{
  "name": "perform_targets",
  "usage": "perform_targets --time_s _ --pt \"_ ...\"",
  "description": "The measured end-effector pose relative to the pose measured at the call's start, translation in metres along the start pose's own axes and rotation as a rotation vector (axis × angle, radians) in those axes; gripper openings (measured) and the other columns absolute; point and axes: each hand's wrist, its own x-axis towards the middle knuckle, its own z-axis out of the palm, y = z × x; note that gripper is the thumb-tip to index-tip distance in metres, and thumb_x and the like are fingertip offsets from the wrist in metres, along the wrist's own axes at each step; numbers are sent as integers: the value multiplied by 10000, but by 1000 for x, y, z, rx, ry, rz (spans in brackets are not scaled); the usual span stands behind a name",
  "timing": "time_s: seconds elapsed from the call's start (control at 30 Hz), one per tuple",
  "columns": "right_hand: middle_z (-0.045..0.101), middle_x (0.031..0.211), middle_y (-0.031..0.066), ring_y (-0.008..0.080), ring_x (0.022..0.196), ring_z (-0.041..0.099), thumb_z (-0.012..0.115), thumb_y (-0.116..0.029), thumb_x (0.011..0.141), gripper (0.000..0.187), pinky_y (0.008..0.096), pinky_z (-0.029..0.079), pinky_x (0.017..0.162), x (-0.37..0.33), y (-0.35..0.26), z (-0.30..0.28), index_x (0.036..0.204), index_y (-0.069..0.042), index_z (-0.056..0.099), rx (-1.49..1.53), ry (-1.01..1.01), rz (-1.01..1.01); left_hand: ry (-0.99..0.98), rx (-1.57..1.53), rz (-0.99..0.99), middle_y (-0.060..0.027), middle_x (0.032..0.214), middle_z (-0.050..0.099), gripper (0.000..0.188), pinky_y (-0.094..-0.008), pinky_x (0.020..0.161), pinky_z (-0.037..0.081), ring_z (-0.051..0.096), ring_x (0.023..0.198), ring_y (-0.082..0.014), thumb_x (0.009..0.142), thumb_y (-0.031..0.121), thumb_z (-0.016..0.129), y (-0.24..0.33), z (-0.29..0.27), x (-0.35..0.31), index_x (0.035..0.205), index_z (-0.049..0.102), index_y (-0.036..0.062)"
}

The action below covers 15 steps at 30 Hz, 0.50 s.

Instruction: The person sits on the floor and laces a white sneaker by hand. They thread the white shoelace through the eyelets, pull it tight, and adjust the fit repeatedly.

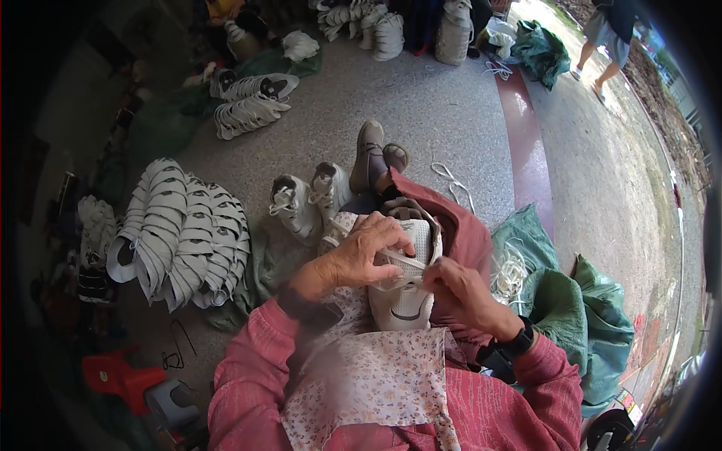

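A white perforated shoe upper (402, 307) lies across my lap over a flowered apron (376, 368). My left hand (359, 254) is on its left side, fingers bent, thumb and forefinger pressed on the upper. A flat white shoelace (406, 261) runs across the upper between my hands. At the upper's right edge my right hand (462, 292) is closed in a pinch on the lace; its fingertips are partly hidden. Just beyond my left hand stands a pair of laced white shoes (297, 207).
Stacked grey-white uppers (188, 233) stand on the left, with more uppers (252, 113) farther off. White laces (510, 272) lie on green sacks (579, 323) at the right. A red stool (116, 376) is at lower left. A person (608, 37) walks outside, far right.
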Motion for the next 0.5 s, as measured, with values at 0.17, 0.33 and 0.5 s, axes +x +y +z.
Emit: perform_targets --time_s 0.17,0.33,0.5 --pt "602 850 55 177 705 630 634 -162 980 158 303 500 625 -7 -5 -5 959 -22 564 135 88 251 -22 7 -8 -22 1010 563 288 -385 950 348 480 1007 -248 754 265 771 -4 2 2 962 622 132" --pt "605 725 15 83 537 549 557 -421 1029 469 259 428 463 5 -3 -20 869 10 647 424 222 688 0 25 -44 -19 953 527 227 -390 938 322 473 993 -231 822 310 733 -3 9 3 913 629 129" --pt "600 682 -3 64 545 522 671 -330 979 391 240 384 461 9 -5 -3 789 12 667 290 111 666 -16 -30 -58 -18 942 516 262 -391 939 298 450 989 -221 882 375 687 -1 7 4 891 632 118"
